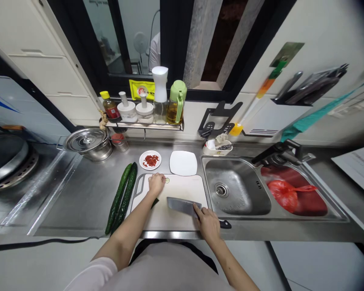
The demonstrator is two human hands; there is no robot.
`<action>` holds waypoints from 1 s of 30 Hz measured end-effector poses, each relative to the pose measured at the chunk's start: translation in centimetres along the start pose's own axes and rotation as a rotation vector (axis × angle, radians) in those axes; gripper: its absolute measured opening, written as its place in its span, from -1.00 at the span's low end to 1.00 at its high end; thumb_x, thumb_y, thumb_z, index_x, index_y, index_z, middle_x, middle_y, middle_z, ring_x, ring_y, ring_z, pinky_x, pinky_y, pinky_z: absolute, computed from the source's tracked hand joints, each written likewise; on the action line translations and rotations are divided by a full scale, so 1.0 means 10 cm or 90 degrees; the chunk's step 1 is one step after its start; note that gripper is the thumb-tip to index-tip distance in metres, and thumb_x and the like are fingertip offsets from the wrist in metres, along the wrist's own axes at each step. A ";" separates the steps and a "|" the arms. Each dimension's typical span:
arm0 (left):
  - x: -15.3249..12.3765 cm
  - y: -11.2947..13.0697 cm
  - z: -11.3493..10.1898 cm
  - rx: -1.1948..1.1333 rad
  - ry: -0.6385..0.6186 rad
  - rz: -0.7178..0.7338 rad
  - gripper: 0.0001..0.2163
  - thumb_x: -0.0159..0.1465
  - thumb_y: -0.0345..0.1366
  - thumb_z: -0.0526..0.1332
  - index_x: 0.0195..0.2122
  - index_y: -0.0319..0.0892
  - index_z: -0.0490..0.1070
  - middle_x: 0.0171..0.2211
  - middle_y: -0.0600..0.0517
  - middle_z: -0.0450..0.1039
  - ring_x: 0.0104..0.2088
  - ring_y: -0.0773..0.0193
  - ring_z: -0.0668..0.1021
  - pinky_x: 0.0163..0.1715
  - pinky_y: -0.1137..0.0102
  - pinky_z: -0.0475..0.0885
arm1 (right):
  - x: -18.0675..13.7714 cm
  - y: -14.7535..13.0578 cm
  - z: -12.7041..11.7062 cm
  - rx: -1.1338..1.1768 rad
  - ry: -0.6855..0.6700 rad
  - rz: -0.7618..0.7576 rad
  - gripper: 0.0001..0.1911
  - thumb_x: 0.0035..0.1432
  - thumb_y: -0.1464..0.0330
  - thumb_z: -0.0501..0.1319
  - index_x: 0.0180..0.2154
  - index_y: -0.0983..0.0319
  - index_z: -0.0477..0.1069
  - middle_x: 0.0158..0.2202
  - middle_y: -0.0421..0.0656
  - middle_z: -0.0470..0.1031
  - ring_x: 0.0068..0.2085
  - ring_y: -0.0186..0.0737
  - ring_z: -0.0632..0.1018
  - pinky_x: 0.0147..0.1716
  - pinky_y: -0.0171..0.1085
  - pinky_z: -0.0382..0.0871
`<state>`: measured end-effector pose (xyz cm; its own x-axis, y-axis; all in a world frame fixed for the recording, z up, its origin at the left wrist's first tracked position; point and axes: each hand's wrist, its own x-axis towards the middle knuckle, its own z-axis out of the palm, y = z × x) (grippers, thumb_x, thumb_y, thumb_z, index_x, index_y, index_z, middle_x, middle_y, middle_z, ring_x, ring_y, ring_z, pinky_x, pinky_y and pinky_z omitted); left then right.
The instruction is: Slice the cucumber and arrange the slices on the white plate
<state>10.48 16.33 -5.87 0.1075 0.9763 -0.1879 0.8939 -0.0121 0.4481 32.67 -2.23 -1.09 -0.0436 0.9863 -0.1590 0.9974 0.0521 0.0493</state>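
Note:
A white cutting board [182,194] lies on the steel counter in front of me. My left hand [156,184] rests closed on a cucumber on the board, with the cut end [167,180] showing beside my fingers. My right hand [208,224] grips the black handle of a cleaver [183,206], whose blade lies over the board near its front right. Two whole cucumbers [123,196] lie side by side on the counter just left of the board.
Behind the board sit a small plate of chopped red chili [150,160] and an empty white plate [183,163]. A double sink [239,190] is at right, holding a red bag [283,194]. A lidded pot [87,143] and a condiment rack [145,121] stand at the back left.

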 end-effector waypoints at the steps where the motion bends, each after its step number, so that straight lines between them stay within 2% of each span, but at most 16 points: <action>1: 0.00 0.00 0.00 0.003 0.001 0.000 -0.83 0.26 -0.29 0.13 -0.25 -0.08 0.52 -0.18 -0.05 0.49 -0.09 0.12 0.45 -0.06 0.25 0.22 | 0.00 0.00 0.00 0.002 0.000 0.000 -0.49 0.18 0.35 0.21 0.18 0.08 0.29 -0.28 -0.14 0.47 -0.19 -0.17 0.43 -0.25 -0.23 0.11; 13: 0.00 -0.02 0.02 0.017 0.005 -0.005 -0.84 0.26 -0.25 0.15 -0.18 -0.09 0.47 -0.16 -0.06 0.49 -0.06 0.10 0.43 -0.06 0.24 0.20 | -0.01 0.00 0.01 0.011 0.004 0.001 -0.48 0.15 0.35 0.23 0.17 0.08 0.31 -0.29 -0.13 0.47 -0.21 -0.16 0.44 -0.25 -0.25 0.12; 18: 0.00 -0.03 0.01 -0.008 0.018 -0.022 -0.85 0.25 -0.24 0.17 -0.21 -0.09 0.48 -0.18 -0.04 0.50 -0.08 0.10 0.44 -0.07 0.25 0.23 | -0.02 0.00 0.03 0.014 -0.002 0.007 -0.48 0.15 0.34 0.23 0.17 0.08 0.31 -0.28 -0.13 0.48 -0.19 -0.16 0.44 -0.24 -0.25 0.12; 20: -0.01 -0.06 -0.02 -0.049 0.050 -0.053 -0.85 0.25 -0.25 0.15 -0.21 -0.09 0.48 -0.21 -0.03 0.51 -0.10 0.11 0.45 -0.09 0.26 0.25 | -0.01 -0.01 0.03 0.013 -0.006 0.008 -0.49 0.17 0.33 0.22 0.17 0.08 0.31 -0.28 -0.14 0.48 -0.19 -0.16 0.44 -0.24 -0.25 0.12; 24: -0.12 -0.24 -0.10 -0.175 0.183 -0.121 -0.80 0.27 -0.26 0.09 -0.17 -0.11 0.47 -0.25 -0.03 0.50 -0.16 0.16 0.48 -0.12 0.30 0.31 | 0.01 -0.02 0.04 0.013 -0.010 0.000 -0.49 0.17 0.34 0.22 0.17 0.08 0.31 -0.28 -0.14 0.48 -0.19 -0.16 0.45 -0.25 -0.24 0.12; 27: -0.32 -0.41 -0.13 -0.253 0.260 -0.144 -0.77 0.27 -0.23 0.06 -0.15 -0.13 0.46 -0.25 -0.02 0.49 -0.24 0.22 0.49 -0.16 0.34 0.36 | 0.04 -0.05 0.05 0.014 -0.003 -0.011 -0.48 0.15 0.36 0.23 0.17 0.08 0.31 -0.29 -0.14 0.48 -0.19 -0.16 0.44 -0.25 -0.24 0.12; 30: -0.61 -0.55 -0.09 -0.285 0.288 -0.155 -0.75 0.28 -0.22 0.04 -0.15 -0.13 0.45 -0.22 -0.03 0.48 -0.29 0.24 0.49 -0.21 0.35 0.40 | 0.07 -0.08 0.05 0.018 0.003 -0.022 -0.48 0.16 0.35 0.23 0.17 0.07 0.30 -0.29 -0.14 0.48 -0.19 -0.15 0.44 -0.25 -0.25 0.13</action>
<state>4.51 10.59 -6.45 -0.3539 0.9352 0.0109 0.5930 0.2154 0.7759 31.84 -1.62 -1.77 -0.0777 0.9848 -0.1555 0.9966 0.0811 0.0161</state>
